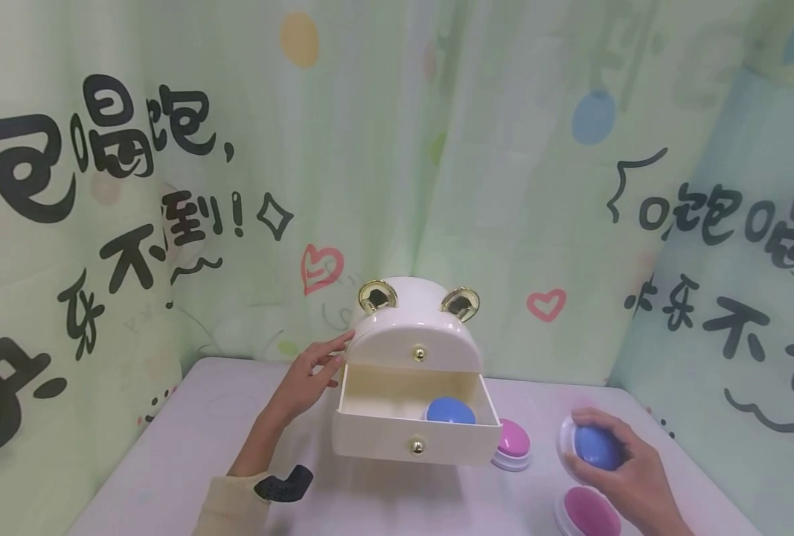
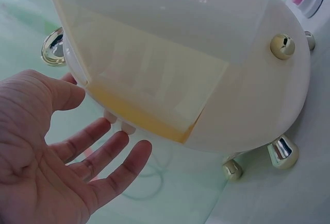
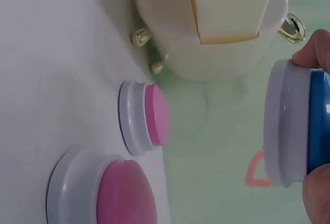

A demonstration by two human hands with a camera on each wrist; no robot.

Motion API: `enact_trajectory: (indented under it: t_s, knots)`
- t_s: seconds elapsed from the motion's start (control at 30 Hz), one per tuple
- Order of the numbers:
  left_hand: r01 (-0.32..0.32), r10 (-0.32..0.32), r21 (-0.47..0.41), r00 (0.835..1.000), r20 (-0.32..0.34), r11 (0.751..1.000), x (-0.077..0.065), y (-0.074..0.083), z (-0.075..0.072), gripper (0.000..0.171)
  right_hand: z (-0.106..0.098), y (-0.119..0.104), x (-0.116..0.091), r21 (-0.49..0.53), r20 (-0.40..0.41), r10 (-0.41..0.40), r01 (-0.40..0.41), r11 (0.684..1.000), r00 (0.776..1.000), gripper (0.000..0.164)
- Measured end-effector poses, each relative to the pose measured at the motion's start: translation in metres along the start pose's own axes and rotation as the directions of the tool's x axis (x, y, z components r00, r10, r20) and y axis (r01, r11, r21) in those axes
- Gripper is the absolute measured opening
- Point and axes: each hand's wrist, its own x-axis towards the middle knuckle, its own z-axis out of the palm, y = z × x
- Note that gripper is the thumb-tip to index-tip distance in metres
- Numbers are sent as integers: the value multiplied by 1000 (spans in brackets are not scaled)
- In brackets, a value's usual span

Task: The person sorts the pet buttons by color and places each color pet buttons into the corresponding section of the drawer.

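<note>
A white box (image 1: 417, 350) with gold ear-like trims stands on the table, its lower drawer (image 1: 376, 435) pulled out. Inside the drawer lies a blue-topped round button (image 1: 452, 409). My left hand (image 1: 311, 378) has its fingers extended against the box's left side; in the left wrist view the fingers (image 2: 116, 177) are spread along the wall. Off to the right, my right hand (image 1: 627, 461) grips a second blue button (image 1: 597, 447) with a white base, raised above the table. In the right wrist view, thumb and finger hold that button (image 3: 291, 126) by its edges.
Two pink-topped buttons with white bases sit on the table: one pink button (image 1: 513, 439) beside the drawer's right corner, another pink button (image 1: 591, 512) nearer the front, below my right hand. A printed curtain (image 1: 383, 149) surrounds the table (image 1: 236, 402) at the back and sides.
</note>
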Motion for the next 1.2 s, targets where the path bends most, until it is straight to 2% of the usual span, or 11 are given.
enact_trajectory:
  t_s: [0.1,0.23,0.57,0.9,1.2]
  knots:
    - [6,-6,-2,1000,4,1000,0,0,1,46,2,-1,1,17,-17,-37,37,999,999,58]
    - [9,-9,-2,1000,5,1000,1,0,1,46,4,-7,4,28,-18,-47,48,998,999,61]
    - [12,-12,3,1000,-1,1000,1,-1,0,46,11,-22,8,60,11,10,-10,998,1000,60]
    - [18,-18,-2,1000,4,1000,1,-2,1,46,20,-40,13,149,12,3,-5,989,1000,59]
    - [20,-20,4,1000,-1,1000,1,0,1,46,24,-53,18,216,-3,-60,59,975,998,58]
